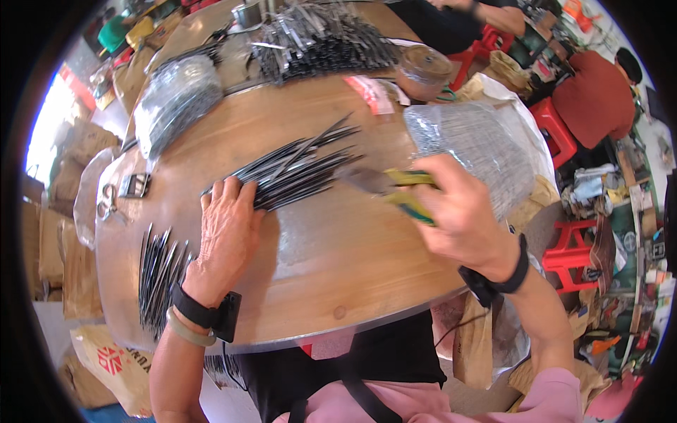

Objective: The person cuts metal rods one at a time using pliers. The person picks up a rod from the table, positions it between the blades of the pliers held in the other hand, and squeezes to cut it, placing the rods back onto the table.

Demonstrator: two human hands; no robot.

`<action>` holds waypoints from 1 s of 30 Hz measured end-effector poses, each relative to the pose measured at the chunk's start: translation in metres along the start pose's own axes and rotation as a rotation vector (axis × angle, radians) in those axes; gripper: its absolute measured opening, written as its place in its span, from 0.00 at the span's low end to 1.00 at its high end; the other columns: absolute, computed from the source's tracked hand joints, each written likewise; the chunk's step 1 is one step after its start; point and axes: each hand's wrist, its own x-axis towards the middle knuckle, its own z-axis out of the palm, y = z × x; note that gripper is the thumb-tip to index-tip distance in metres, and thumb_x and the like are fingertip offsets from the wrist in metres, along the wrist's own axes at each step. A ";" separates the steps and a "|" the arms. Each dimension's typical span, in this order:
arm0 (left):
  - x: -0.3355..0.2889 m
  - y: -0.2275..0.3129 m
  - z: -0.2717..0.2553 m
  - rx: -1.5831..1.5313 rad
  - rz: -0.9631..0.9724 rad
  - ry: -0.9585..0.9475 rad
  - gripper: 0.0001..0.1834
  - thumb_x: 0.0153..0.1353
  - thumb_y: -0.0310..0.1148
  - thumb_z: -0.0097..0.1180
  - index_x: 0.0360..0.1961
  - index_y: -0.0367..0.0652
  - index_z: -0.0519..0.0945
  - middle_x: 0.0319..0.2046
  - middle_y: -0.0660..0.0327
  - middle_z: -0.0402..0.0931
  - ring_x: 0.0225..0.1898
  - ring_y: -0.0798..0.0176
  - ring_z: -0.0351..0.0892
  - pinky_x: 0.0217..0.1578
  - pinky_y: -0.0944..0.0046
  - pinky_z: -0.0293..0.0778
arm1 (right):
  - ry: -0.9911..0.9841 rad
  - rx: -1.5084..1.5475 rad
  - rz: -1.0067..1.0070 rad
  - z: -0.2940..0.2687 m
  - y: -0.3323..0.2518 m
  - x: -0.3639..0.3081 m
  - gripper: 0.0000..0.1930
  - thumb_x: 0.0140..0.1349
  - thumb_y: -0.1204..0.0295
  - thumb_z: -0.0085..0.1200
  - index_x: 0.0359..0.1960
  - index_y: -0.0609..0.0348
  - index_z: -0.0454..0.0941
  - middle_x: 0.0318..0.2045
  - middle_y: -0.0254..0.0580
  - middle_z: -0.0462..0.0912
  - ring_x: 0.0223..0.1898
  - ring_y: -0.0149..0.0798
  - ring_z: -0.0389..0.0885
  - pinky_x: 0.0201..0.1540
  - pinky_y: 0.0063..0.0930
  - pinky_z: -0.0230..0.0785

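Note:
A loose bundle of thin black strips [300,166] lies slantwise across the middle of the wooden table. My left hand [229,225] is closed over its near left end, fingers bent around the strips. In my right hand [455,208] is a pair of pliers [412,192] with yellow and green handles. The pliers' head is smeared by motion and points left, close to the strips' right ends. Whether the jaws touch a strip I cannot tell. Left of my left wrist, a smaller pile of similar black strips [161,275] rests near the table edge.
Scissors [107,203] and a small dark box [134,185] lie at left. Plastic-wrapped bundles sit at back left [180,99] and right [465,141]. A large heap of strips [317,49] and a tape roll [424,69] are at the back. Red stools [570,254] stand right; other people sit beyond.

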 end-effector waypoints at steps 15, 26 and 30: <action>-0.007 -0.012 -0.016 -0.089 -0.065 -0.229 0.09 0.56 0.23 0.56 0.40 0.37 0.77 0.31 0.50 0.73 0.39 0.42 0.74 0.38 0.48 0.70 | 0.390 0.429 0.281 -0.044 -0.053 -0.003 0.08 0.51 0.83 0.62 0.33 0.64 0.80 0.45 0.47 0.78 0.40 0.37 0.77 0.41 0.27 0.71; -0.033 -0.010 -0.031 -0.196 -0.079 -0.032 0.09 0.61 0.23 0.51 0.42 0.36 0.76 0.30 0.49 0.75 0.32 0.42 0.75 0.32 0.51 0.71 | 0.271 0.536 0.630 -0.026 -0.074 -0.080 0.05 0.56 0.78 0.62 0.33 0.65 0.82 0.39 0.43 0.78 0.38 0.34 0.78 0.41 0.26 0.70; -0.077 0.017 -0.051 -1.018 -0.780 -0.078 0.05 0.64 0.25 0.50 0.39 0.39 0.77 0.21 0.65 0.75 0.17 0.74 0.70 0.15 0.74 0.61 | 0.259 0.664 0.747 -0.024 -0.081 -0.084 0.05 0.57 0.76 0.62 0.33 0.64 0.82 0.39 0.42 0.79 0.39 0.34 0.78 0.44 0.26 0.69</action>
